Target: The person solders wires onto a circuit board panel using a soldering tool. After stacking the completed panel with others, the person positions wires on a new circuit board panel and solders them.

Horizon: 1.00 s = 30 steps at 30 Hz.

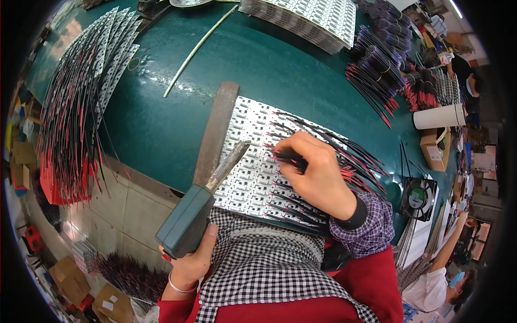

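Checked apron: closest, across my lap at the table's near edge.
Left hand: curled round the boxy tool, its tip angled over the board sheet.
Right hand: pinching dark wires — probably to steady their ends.
Board sheet: by the table's near edge, likely for reach.
Metal bar: along the sheet's left side — perhaps a stop.

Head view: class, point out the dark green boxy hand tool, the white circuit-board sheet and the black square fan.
Dark green boxy hand tool [187, 219]: head view, on its casing.
White circuit-board sheet [249, 173]: head view, on its exposed left part.
Black square fan [417, 197]: head view, on its round hub.
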### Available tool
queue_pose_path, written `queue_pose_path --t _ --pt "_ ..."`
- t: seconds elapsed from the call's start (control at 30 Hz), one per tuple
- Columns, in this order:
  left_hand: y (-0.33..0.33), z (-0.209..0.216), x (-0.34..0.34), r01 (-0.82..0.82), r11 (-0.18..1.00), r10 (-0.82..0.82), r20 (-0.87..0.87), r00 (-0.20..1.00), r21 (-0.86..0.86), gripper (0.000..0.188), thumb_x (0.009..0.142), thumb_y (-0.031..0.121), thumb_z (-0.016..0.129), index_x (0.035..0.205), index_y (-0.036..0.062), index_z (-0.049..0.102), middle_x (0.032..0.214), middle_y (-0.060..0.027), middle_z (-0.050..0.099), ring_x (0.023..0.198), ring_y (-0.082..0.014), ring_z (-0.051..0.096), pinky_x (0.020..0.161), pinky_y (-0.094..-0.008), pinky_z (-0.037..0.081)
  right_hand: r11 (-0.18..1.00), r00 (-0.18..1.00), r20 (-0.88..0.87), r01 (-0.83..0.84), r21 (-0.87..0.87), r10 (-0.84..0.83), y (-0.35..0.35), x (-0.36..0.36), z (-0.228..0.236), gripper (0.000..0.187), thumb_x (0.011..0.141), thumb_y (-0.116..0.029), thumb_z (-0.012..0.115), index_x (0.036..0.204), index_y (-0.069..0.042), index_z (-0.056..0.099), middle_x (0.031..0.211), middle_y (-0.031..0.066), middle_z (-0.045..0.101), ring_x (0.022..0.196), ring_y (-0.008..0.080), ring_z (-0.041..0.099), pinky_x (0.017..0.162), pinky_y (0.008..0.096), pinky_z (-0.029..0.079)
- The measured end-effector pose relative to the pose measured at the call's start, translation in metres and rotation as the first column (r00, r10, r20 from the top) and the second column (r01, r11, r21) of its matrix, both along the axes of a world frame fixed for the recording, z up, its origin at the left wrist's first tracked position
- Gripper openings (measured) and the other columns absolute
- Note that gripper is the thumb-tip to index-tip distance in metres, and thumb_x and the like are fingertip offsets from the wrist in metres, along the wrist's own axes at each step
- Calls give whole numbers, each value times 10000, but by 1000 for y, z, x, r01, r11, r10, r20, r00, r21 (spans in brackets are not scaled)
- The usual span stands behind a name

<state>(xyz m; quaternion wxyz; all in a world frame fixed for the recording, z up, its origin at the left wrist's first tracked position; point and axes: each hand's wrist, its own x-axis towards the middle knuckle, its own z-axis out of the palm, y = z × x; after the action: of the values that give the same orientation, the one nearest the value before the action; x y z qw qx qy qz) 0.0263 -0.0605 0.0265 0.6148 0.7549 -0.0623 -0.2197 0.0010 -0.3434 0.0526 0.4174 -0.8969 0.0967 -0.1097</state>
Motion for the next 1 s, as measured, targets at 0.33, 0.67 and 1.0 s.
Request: queue_pose_path --t 0.33,0.67,1.0 --pt "0 0 -2 76 996 -79 88 993 43 380 842 -13 777 1204 -30 662 1106 -103 712 982 -160 670 867 -289 536 999 993 -119 15 -52 -21 2 5 -17 181 783 -48 753 905 46 658 794 171 669 667 295 646 613 360 499" --pt "-5 -2 2 155 984 -166 151 974 83 308 839 10 787 1131 -27 699 1026 -78 733 905 -139 684 827 -288 557 997 992 -115 39 -74 -47 4 5 -22 138 800 -62 709 906 18 673 850 176 665 755 366 658 673 435 516" --pt "-19 -7 6 98 993 -113 321 940 61 148 775 37 794 895 -11 720 752 -88 706 576 -161 660 537 -285 499 992 995 -93 36 -123 -48 5 5 -25 201 771 -30 754 936 42 666 840 180 671 731 342 665 650 384 514"
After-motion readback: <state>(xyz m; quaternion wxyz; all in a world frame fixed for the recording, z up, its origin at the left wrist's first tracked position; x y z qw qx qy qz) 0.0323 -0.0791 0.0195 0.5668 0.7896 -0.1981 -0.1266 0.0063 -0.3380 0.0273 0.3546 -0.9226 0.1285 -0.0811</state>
